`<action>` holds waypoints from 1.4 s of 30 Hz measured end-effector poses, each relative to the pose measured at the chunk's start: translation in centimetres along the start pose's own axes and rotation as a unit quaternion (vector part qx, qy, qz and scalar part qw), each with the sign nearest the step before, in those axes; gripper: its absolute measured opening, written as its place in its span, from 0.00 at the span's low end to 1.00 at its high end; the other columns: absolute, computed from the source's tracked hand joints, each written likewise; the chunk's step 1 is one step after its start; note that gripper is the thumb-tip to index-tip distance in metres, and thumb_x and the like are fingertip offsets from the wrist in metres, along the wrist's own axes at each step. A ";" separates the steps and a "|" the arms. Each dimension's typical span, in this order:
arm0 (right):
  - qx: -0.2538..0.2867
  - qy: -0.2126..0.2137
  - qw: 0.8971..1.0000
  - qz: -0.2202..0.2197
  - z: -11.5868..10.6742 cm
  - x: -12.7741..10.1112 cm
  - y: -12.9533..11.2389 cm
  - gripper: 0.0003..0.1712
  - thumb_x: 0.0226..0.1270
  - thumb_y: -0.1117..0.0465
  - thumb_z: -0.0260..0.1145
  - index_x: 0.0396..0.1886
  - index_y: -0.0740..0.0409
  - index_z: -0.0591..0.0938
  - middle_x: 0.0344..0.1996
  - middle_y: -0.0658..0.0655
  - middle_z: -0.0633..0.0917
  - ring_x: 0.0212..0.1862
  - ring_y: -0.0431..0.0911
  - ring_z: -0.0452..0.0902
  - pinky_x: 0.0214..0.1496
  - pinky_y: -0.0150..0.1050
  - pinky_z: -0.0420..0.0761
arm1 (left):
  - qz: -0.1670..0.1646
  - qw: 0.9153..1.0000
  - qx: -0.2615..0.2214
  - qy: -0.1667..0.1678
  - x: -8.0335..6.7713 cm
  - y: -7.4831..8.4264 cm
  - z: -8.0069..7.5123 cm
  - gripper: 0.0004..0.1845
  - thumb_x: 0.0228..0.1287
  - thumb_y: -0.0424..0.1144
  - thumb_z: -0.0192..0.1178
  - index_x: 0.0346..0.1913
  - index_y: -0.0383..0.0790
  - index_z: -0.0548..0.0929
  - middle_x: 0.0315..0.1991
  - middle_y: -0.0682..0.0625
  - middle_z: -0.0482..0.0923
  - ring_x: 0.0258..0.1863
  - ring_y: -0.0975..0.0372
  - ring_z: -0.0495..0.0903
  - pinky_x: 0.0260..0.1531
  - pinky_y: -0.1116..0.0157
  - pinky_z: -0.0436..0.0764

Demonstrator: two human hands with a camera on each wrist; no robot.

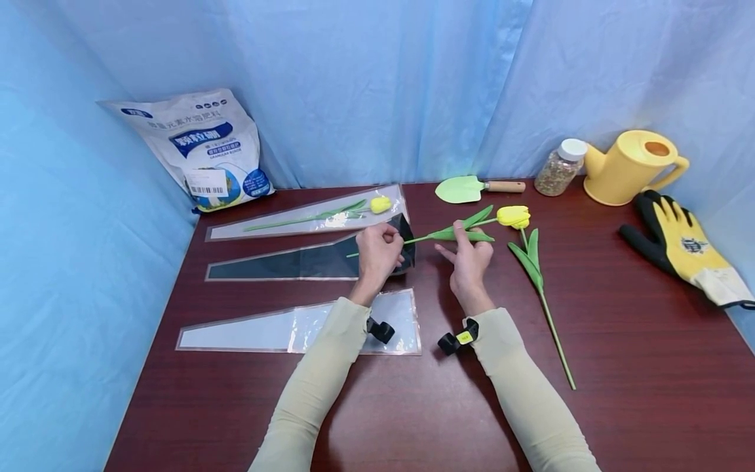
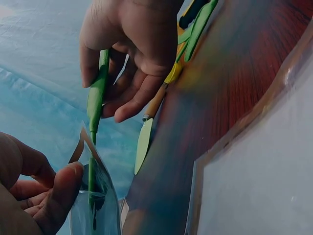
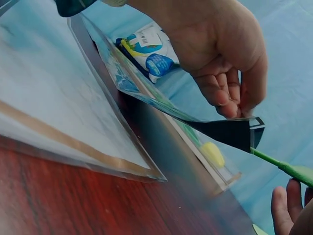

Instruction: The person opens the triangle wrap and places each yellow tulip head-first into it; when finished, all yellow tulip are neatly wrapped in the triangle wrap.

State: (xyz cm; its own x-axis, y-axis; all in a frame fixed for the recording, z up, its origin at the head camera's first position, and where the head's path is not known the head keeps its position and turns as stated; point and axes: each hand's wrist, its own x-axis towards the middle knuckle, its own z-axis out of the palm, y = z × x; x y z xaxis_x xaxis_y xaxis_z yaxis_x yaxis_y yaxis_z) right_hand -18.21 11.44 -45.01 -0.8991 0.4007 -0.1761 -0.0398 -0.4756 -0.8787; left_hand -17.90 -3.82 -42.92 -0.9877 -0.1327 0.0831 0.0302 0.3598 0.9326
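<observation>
My left hand (image 1: 377, 252) pinches the open mouth of the middle clear sleeve (image 1: 307, 262), lifting its edge (image 3: 244, 132) off the dark red table (image 1: 413, 406). My right hand (image 1: 468, 255) grips the green stem (image 2: 98, 93) of a yellow tulip (image 1: 512, 215) near its leaves. The stem's cut end (image 3: 279, 164) pokes into the sleeve's mouth. In the left wrist view my left thumb (image 2: 58, 191) presses the sleeve's edge beside the stem. A second tulip's stem (image 1: 548, 314) lies on the table to the right.
A sleeve holding a yellow tulip (image 1: 377, 204) lies behind, and an empty sleeve (image 1: 283, 331) lies under my forearms. A fertiliser bag (image 1: 206, 147) leans at the back left. A green trowel (image 1: 466, 189), jar (image 1: 560, 167), yellow watering can (image 1: 631, 167) and gloves (image 1: 684, 246) stand at the right.
</observation>
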 end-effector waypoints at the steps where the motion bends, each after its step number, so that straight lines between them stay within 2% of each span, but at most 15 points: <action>1: -0.006 -0.003 1.000 -0.002 0.0 -0.1 0.1 0.04 0.72 0.60 0.64 0.38 0.54 0.78 0.35 0.49 0.80 0.32 0.38 0.84 0.31 0.39 0.88 | 0.001 1.000 0.000 0.000 0.0 0.0 0.0 0.10 0.66 0.29 0.55 0.39 0.29 0.87 0.27 0.37 0.86 0.13 0.59 0.82 0.14 0.68 0.82; 4: -0.022 -0.014 1.000 -0.007 0.2 -0.4 0.3 0.05 0.71 0.61 0.64 0.42 0.56 0.78 0.39 0.49 0.81 0.35 0.36 0.84 0.31 0.38 0.88 | 0.004 1.000 0.001 0.001 -0.1 0.0 0.0 0.10 0.66 0.29 0.55 0.39 0.30 0.87 0.26 0.38 0.86 0.14 0.56 0.83 0.14 0.68 0.82; 7: -0.034 -0.025 0.999 -0.008 0.3 -0.5 0.5 0.08 0.70 0.61 0.66 0.45 0.57 0.78 0.38 0.46 0.83 0.34 0.36 0.84 0.30 0.37 0.88 | 0.007 1.000 0.005 0.001 -0.1 0.0 0.1 0.10 0.66 0.29 0.55 0.38 0.30 0.87 0.26 0.38 0.86 0.14 0.56 0.83 0.14 0.68 0.81; 14: -0.016 -0.033 0.999 -0.014 0.1 -0.3 0.0 0.07 0.74 0.58 0.62 0.37 0.54 0.73 0.25 0.48 0.86 0.27 0.45 0.88 0.29 0.40 0.88 | 0.007 1.000 0.010 0.002 -0.1 0.0 0.0 0.10 0.67 0.29 0.55 0.40 0.30 0.87 0.26 0.38 0.86 0.12 0.62 0.81 0.14 0.69 0.81; 21: -0.027 -0.041 0.998 -0.026 0.3 -0.7 0.1 0.08 0.73 0.59 0.63 0.33 0.54 0.74 0.25 0.48 0.86 0.27 0.44 0.89 0.32 0.42 0.89 | 0.007 1.000 0.013 -0.001 -0.1 -0.1 0.0 0.09 0.67 0.29 0.55 0.40 0.30 0.86 0.26 0.38 0.86 0.13 0.60 0.82 0.15 0.69 0.81; 30: -0.074 -0.083 0.994 0.019 0.3 -0.9 0.5 0.06 0.74 0.58 0.62 0.39 0.56 0.77 0.28 0.45 0.87 0.30 0.42 0.88 0.34 0.39 0.89 | 0.012 1.000 0.009 -0.001 0.0 0.1 0.0 0.09 0.66 0.29 0.55 0.38 0.31 0.87 0.25 0.38 0.86 0.13 0.61 0.82 0.14 0.69 0.81; 38: -0.016 -0.044 0.998 0.050 0.2 -0.3 0.6 0.08 0.76 0.59 0.59 0.34 0.55 0.74 0.30 0.49 0.80 0.27 0.43 0.87 0.32 0.39 0.89 | 0.008 1.000 -0.004 0.002 0.1 0.3 0.0 0.09 0.65 0.28 0.56 0.37 0.29 0.87 0.25 0.37 0.86 0.12 0.60 0.81 0.13 0.68 0.81; 42: -0.023 -0.036 0.997 0.058 0.2 -0.3 0.6 0.08 0.75 0.61 0.59 0.33 0.54 0.73 0.30 0.48 0.79 0.24 0.42 0.86 0.29 0.37 0.88 | 0.008 1.000 -0.004 -0.007 0.0 0.3 0.1 0.09 0.65 0.29 0.56 0.38 0.30 0.87 0.26 0.37 0.86 0.12 0.60 0.81 0.14 0.68 0.81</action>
State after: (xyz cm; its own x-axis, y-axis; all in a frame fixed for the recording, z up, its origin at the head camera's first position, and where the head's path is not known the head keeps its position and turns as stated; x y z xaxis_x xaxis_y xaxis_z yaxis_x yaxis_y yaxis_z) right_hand -18.06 10.85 -45.37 -0.9256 0.2869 -0.2468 0.0851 -0.4776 -0.8745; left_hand -17.88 -3.65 -42.66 -0.9890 -0.1151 0.0929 0.0464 0.3551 0.9337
